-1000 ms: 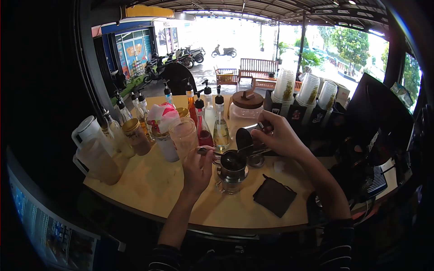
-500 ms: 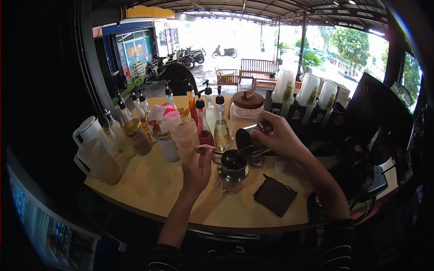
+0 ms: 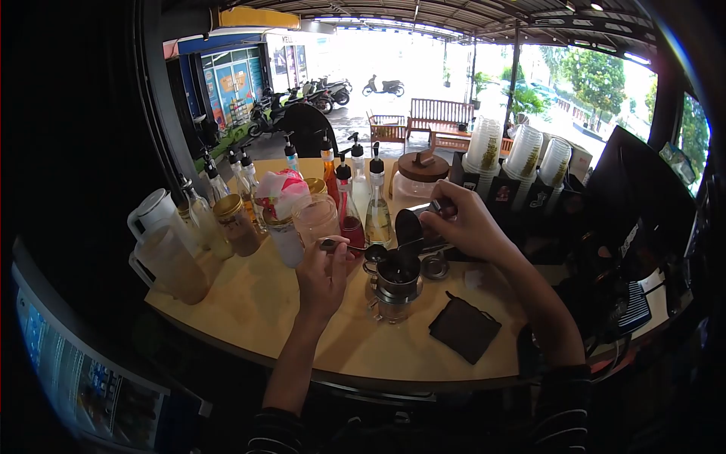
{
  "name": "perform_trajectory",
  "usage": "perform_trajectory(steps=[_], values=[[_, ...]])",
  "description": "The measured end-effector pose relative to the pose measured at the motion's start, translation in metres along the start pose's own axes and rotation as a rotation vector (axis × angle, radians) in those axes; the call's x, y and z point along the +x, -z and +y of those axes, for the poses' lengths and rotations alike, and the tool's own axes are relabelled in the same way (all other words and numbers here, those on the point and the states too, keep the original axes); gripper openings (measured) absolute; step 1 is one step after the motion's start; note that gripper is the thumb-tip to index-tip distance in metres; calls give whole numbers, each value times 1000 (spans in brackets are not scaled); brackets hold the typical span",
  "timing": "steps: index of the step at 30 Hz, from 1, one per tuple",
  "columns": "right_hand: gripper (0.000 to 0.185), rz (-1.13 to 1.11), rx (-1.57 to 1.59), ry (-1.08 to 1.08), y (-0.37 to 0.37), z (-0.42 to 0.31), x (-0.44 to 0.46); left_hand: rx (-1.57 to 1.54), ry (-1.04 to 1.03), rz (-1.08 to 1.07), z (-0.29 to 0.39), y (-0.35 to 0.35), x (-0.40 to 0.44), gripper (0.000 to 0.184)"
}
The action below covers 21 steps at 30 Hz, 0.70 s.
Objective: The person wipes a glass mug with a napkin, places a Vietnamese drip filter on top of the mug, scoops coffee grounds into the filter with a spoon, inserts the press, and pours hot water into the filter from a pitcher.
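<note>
A metal drip filter [image 3: 398,281] stands on a clear glass cup [image 3: 393,309], with dark contents inside. My left hand [image 3: 321,280] pinches the handle of a spoon [image 3: 373,253], whose bowl is at the filter's upper left rim. My right hand [image 3: 463,219], fingers closed, holds a dark, rounded metal vessel [image 3: 409,227] tilted just above the filter; its exact shape is hard to make out. A round metal lid [image 3: 435,265] lies right of the filter.
Pump bottles [image 3: 377,212], jars [image 3: 236,225] and pitchers [image 3: 172,265] stand at the left and back. A wooden-lidded jar [image 3: 420,178] is behind. A dark folded cloth [image 3: 465,330] lies front right. Stacked plastic cups [image 3: 484,147] and a dark monitor [image 3: 643,181] are at the right.
The spoon has come up, and its bowl now shows at the filter's left rim. My right hand stays over the filter with the dark vessel. The whole view has shifted slightly.
</note>
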State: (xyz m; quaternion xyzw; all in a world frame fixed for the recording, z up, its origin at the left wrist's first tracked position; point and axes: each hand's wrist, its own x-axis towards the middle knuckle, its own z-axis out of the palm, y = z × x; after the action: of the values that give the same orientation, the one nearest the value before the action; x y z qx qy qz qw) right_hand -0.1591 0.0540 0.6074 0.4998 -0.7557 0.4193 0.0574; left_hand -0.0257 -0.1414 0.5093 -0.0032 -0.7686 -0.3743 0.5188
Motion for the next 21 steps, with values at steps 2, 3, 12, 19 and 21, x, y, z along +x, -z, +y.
perform_trajectory(steps=[2,3,12,19,21], values=[[23,20,100,-10,-3,5,2,-9,12,-2,-1,1,-1,15],[23,19,100,-9,-2,3,2,13,-3,-5,-1,1,-1,15],[20,13,-63,-22,8,4,2,48,-24,-38,-1,2,-2,11],[22,34,-7,-68,13,8,-1,-1,-14,-33,1,-1,-2,11],[25,59,47,-70,13,8,-2,-6,-17,-35,1,-2,-2,11]])
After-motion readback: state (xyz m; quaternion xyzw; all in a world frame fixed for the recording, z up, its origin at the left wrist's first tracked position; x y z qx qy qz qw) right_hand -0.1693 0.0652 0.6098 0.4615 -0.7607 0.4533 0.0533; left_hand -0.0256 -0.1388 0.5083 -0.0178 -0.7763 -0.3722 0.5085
